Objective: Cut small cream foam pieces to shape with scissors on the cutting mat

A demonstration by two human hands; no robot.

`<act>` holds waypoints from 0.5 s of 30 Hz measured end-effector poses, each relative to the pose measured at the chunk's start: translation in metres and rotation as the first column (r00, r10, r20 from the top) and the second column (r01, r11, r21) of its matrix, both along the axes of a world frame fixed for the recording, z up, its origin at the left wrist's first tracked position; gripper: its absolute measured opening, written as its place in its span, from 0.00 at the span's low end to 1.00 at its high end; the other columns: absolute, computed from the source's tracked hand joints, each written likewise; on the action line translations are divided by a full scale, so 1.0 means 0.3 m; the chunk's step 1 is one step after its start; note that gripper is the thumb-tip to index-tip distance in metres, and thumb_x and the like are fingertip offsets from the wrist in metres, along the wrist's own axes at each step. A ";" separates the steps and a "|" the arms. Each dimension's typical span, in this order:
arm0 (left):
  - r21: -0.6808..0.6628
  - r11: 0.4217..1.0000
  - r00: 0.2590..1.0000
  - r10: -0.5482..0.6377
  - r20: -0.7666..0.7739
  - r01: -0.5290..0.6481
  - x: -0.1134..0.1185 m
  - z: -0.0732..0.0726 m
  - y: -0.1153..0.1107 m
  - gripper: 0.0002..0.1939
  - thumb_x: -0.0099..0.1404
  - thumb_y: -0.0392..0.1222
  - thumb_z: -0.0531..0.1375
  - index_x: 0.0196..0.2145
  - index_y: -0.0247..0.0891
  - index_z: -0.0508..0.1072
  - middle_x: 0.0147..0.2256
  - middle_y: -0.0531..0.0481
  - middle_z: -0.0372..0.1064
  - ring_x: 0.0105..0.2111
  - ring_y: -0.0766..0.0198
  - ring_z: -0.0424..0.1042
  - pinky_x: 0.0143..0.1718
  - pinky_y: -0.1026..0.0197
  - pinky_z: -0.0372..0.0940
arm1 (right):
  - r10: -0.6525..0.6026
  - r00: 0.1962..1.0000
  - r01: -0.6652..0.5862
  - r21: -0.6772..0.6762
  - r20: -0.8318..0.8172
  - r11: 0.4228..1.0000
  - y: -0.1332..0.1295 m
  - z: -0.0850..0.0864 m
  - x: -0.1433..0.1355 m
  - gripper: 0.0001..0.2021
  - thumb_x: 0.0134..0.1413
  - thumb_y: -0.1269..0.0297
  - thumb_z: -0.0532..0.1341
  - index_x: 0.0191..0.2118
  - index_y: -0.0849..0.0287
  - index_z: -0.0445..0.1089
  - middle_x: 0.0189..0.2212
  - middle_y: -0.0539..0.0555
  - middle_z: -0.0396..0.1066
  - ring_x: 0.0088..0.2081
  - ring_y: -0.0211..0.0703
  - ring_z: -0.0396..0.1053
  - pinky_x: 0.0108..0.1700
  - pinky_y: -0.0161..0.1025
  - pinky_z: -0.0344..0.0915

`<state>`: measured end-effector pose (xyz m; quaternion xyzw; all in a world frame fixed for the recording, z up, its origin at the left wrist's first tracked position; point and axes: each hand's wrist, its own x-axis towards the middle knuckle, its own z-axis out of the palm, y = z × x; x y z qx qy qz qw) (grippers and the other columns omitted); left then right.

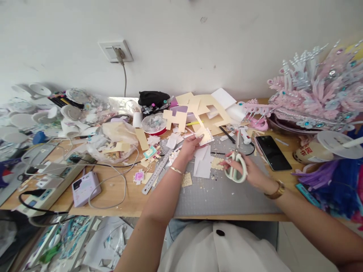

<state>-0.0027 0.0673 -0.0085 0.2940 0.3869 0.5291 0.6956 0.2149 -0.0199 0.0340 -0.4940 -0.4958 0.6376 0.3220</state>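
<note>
My left hand [191,146] pinches a small cream card piece [206,136] with a scalloped edge and white along its border. My right hand [255,172] is closed around the handles of white-handled scissors [238,145], whose blades point away from me and look nearly shut. The scissors are apart from the card, to its right. Between my hands a folded white paper [202,166] lies on the grey cutting mat [215,200]. Another cream scalloped piece [216,163] lies near my right fingertips, and a small cream square [186,180] rests by my left forearm.
Cut cream card sheets [195,104] pile up against the wall. A metal ruler [155,175] and paper scraps lie left. To the right are a phone [272,152], a drink cup [314,149] and a pink beaded headdress [312,90]. Cables trail by a power strip [53,189].
</note>
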 end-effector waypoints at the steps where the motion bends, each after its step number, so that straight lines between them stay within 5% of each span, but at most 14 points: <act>1: 0.015 0.998 0.998 0.058 0.011 -0.058 0.008 0.000 -0.002 0.18 0.46 0.47 0.73 0.33 0.36 0.78 0.35 0.48 0.77 0.34 0.62 0.74 0.40 0.57 0.70 | -0.030 0.999 0.031 0.009 -0.037 0.999 0.000 -0.004 -0.032 0.25 0.47 0.46 0.67 0.48 0.52 0.64 0.39 0.57 0.76 0.39 0.49 0.74 0.35 0.43 0.70; 4: 0.070 0.973 0.975 0.223 -0.017 -0.222 0.028 -0.002 -0.009 0.16 0.49 0.49 0.72 0.29 0.36 0.76 0.30 0.51 0.75 0.30 0.66 0.72 0.35 0.62 0.67 | -0.020 0.996 0.024 0.037 -0.089 0.999 0.028 -0.015 -0.104 0.25 0.44 0.48 0.68 0.47 0.52 0.65 0.41 0.54 0.75 0.41 0.47 0.73 0.39 0.42 0.70; 8: 0.093 0.926 0.926 0.372 -0.062 -0.366 0.053 0.011 -0.025 0.13 0.54 0.47 0.70 0.25 0.36 0.73 0.25 0.54 0.71 0.25 0.70 0.68 0.30 0.66 0.62 | -0.039 0.999 0.039 0.105 -0.009 0.994 0.106 -0.043 -0.140 0.22 0.45 0.48 0.66 0.44 0.53 0.66 0.32 0.50 0.72 0.33 0.44 0.71 0.33 0.40 0.67; 11: 0.055 0.904 0.906 0.420 0.054 -0.423 0.081 0.044 -0.047 0.11 0.54 0.45 0.69 0.27 0.37 0.74 0.27 0.53 0.73 0.31 0.68 0.71 0.37 0.64 0.64 | -0.208 0.956 0.140 0.302 0.205 0.943 0.148 -0.074 -0.148 0.19 0.48 0.47 0.65 0.39 0.55 0.66 0.29 0.50 0.70 0.30 0.43 0.69 0.32 0.39 0.64; 15: -0.038 0.886 0.877 0.462 0.131 -0.461 0.122 0.084 -0.077 0.09 0.54 0.43 0.69 0.29 0.37 0.75 0.31 0.50 0.74 0.37 0.63 0.74 0.46 0.58 0.65 | -0.249 0.905 0.078 0.442 0.345 0.894 0.149 -0.095 -0.161 0.18 0.54 0.46 0.60 0.38 0.57 0.67 0.29 0.52 0.73 0.30 0.45 0.69 0.32 0.39 0.63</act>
